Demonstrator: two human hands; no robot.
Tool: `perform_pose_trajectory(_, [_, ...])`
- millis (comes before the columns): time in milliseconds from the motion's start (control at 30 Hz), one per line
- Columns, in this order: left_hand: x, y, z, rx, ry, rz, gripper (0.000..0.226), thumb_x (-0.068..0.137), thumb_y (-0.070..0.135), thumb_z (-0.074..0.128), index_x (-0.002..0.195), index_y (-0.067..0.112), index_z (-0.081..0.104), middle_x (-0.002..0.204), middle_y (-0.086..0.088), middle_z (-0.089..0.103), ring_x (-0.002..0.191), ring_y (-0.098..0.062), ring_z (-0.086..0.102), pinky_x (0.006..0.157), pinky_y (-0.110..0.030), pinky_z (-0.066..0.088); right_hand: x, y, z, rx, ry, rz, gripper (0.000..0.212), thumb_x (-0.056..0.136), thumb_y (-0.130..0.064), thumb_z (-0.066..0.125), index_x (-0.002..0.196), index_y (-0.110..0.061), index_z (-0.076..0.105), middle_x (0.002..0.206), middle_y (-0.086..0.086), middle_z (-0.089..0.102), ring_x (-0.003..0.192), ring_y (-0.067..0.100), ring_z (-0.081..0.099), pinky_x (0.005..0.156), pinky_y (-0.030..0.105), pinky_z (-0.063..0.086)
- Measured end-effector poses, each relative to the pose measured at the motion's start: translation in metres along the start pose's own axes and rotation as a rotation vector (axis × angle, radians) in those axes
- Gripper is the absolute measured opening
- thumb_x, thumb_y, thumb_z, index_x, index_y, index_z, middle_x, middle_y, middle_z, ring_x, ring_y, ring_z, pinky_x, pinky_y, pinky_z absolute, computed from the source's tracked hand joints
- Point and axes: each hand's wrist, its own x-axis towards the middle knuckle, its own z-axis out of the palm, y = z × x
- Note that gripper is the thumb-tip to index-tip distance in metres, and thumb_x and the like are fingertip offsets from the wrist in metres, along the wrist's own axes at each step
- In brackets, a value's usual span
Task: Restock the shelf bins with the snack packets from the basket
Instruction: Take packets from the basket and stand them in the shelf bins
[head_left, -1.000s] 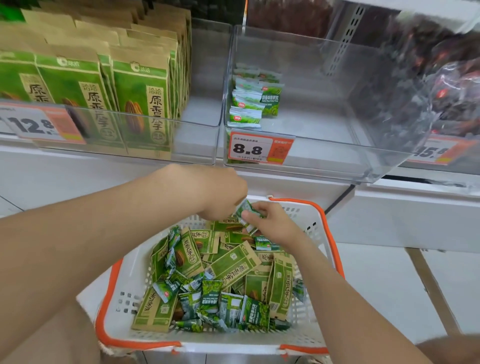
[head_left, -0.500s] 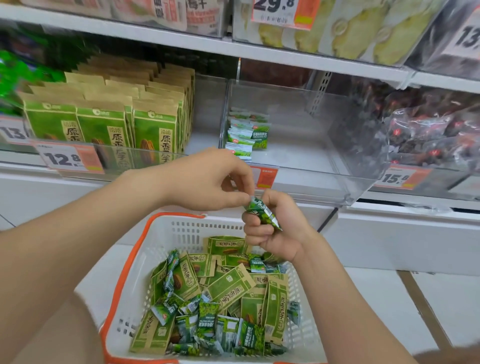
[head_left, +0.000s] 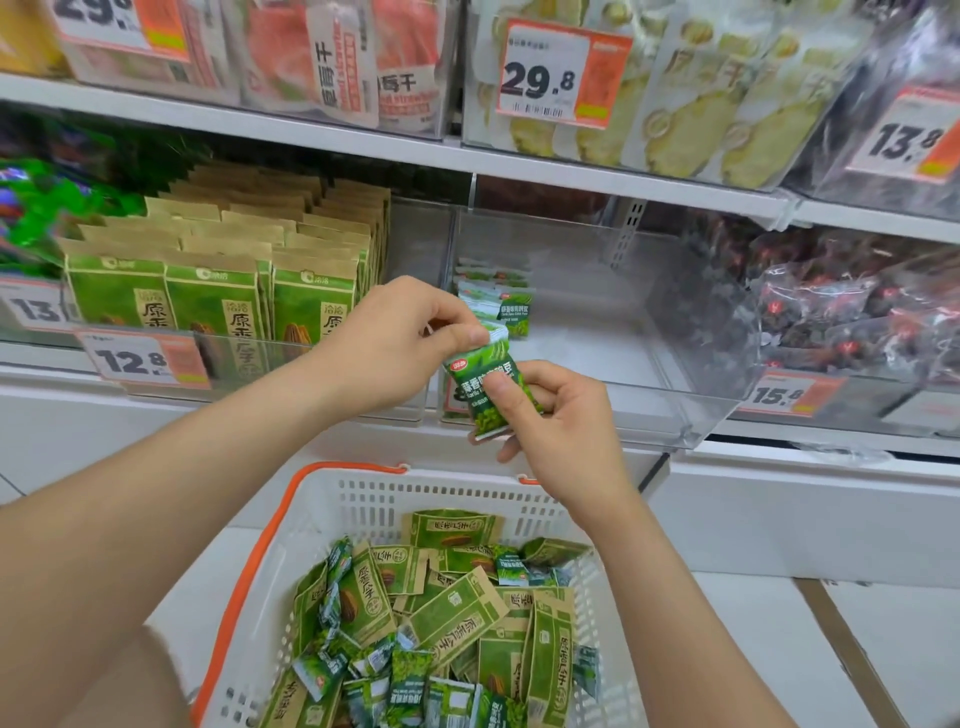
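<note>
We've got one small green pea pkt (head_left: 485, 395) held up btwn both hands, above the basket (head_left: 441, 483) and in front of the front lip of the clear bin (head_left: 675, 322); it isn't in the bin yet. The left hand (head_left: 395, 343) pinches the pkt's top edge, and the right hand (head_left: 561, 415) grips the lower half w/ the thumb across the print.

Risks as we judge them:
- Handover slip: if one hand lets go before the other has a firm hold, the slick foil could drop back into the basket pile (head_left: 441, 623).
- Wrong bin: the kraft seed pouches (head_left: 218, 301) sit in the bin just beside, and the basket holds both kinds mixed (easy to grab the wrong sort next).
- Knocking the row: a few matching pkts (head_left: 511, 312) stand at the left of the clear bin. Pushing this one in fast could tip them flat.
- Catching the bin's front wall w/ the pkt or knuckles on the way in.
</note>
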Motion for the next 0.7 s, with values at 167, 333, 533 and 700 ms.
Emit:
perform_pose_trajectory(167, [0.007,0.0,-0.003,0.001,0.086,0.034,0.02,0.102,0.037,0.066,0.088,0.027,0.077,0.065,0.018,0.062,0.064,0.001,0.056,0.059,-0.014,0.036,0.013,-0.003,-0.006,-0.163,0.081,-0.113,0.018,0.098,-0.041,0.07,0.108,-0.026,0.067,0.073,0.001,0.075,0.054,0.023,0.066,0.053,0.04,0.053])
perform_pose_trajectory(333, [0.012,-0.004,0.005,0.188,0.1,-0.05,0.033,0.1,0.041,0.064,0.131,0.031,0.059,0.122,0.002,0.045,0.116,-0.02,0.043,0.102,-0.037,0.04,0.048,-0.002,-0.026,-0.302,0.456,-0.202,0.022,0.104,-0.041,0.06,0.111,-0.022,0.055,0.092,-0.009,0.067,0.081,0.01,0.063,0.072,0.033,0.047])
perform_pose_trajectory(533, [0.019,-0.017,0.017,0.413,-0.15,-0.158,0.072,0.101,0.054,0.056,0.154,0.017,0.025,0.152,-0.013,0.027,0.118,-0.038,0.056,0.099,-0.05,0.051,0.121,0.007,-0.042,-0.521,0.367,0.153,0.018,0.089,-0.045,0.075,0.095,-0.033,0.063,0.103,-0.006,0.068,0.116,0.032,0.06,0.102,0.048,0.049])
perform_pose_trajectory(700, [0.027,-0.026,0.016,0.382,-0.318,-0.158,0.086,0.102,0.063,0.045,0.163,0.021,0.001,0.15,-0.018,0.037,0.128,-0.04,0.055,0.103,-0.053,0.05,0.166,0.021,-0.04,-0.56,0.316,0.297,0.029,0.087,-0.03,0.084,0.08,-0.017,0.059,0.106,0.009,0.068,0.112,0.029,0.062,0.095,0.041,0.054])
